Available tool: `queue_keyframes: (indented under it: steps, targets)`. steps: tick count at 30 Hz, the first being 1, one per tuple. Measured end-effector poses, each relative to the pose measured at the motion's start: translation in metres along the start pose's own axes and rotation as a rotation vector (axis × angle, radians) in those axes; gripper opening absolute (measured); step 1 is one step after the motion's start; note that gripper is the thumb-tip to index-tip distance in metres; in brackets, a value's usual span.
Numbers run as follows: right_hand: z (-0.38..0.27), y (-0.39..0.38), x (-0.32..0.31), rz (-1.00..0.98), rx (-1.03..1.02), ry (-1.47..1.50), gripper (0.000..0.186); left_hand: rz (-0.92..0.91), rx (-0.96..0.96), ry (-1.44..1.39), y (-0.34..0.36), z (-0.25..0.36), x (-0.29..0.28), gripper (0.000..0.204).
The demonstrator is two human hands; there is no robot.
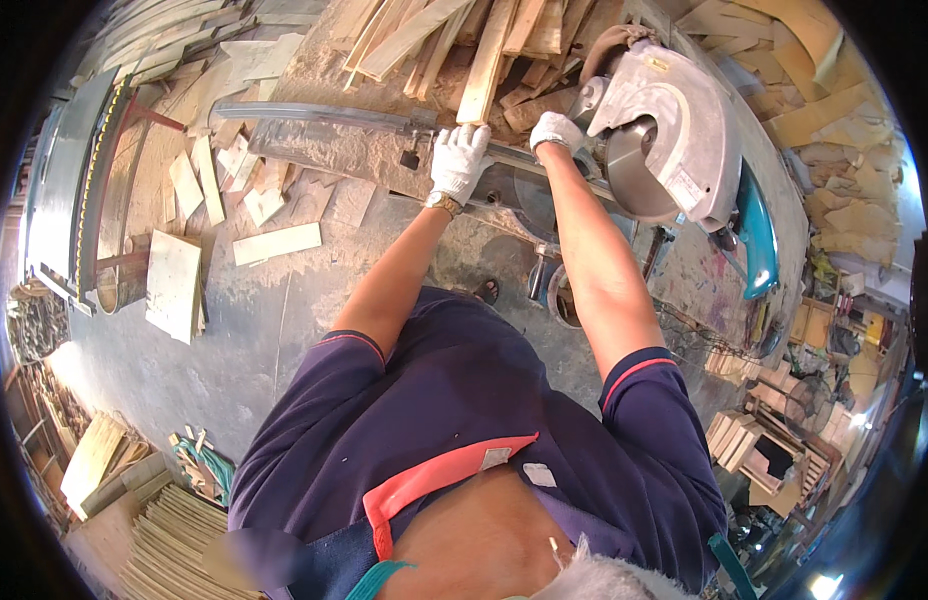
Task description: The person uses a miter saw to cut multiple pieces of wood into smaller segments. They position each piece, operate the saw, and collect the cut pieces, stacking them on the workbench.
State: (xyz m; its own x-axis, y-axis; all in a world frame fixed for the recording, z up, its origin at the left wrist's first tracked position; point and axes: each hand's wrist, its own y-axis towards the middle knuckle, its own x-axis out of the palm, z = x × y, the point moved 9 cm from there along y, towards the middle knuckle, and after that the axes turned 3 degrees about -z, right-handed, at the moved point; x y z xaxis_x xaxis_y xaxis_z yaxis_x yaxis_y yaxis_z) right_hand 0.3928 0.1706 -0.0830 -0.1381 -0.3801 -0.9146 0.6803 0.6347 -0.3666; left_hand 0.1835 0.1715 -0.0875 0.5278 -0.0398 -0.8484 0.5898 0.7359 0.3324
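Note:
Both of my hands wear white knitted gloves and reach to the saw bench. My left hand [458, 163] has its fingers bent over the near end of a long pale wooden board [487, 72], beside a metal fence. The board slants away into a stack. To its right, my right hand [557, 131] is closed beside the circular saw; whatever lies in its fingers is hidden. Just right of that hand stands the saw blade [632, 160], partly covered by a grey metal guard [684, 110]. A teal handle [757, 235] sticks out from the saw's near right side.
A long metal rail [314, 113] runs left along the dusty bench. Offcuts [277, 243] litter the floor at left, near a leaning board [174, 285]. A dark metal-topped machine [69, 190] stands far left. Stacked thin strips [179, 545] lie lower left. Thin wood scraps [834, 190] pile up at right.

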Motion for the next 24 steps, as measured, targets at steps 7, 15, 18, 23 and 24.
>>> queue_keyframes:
  steps: [7, 15, 18, 23, 24]
  targets:
    - [-0.011, -0.009, 0.004, -0.032, 0.009, -0.025, 0.026, -0.016, -0.011, -0.041, 0.0, 0.001, -0.002, 0.059]
    - [-0.02, -0.015, -0.004, 0.024, -0.05, -0.001, 0.026, -0.041, -0.013, -0.005, 0.001, 0.002, -0.002, 0.059]
    - [-0.04, -0.039, -0.032, 0.229, -0.193, 0.032, 0.022, -0.009, -0.007, 0.036, 0.0, 0.003, -0.002, 0.059]
    - [-0.049, -0.159, -0.074, 0.738, -0.591, 0.597, 0.011, 0.088, 0.029, 0.227, 0.001, 0.005, -0.005, 0.054]
    - [-0.043, -0.18, -0.058, 0.632, -0.609, 0.638, 0.012, 0.126, 0.05, 0.182, -0.001, 0.004, -0.008, 0.054]
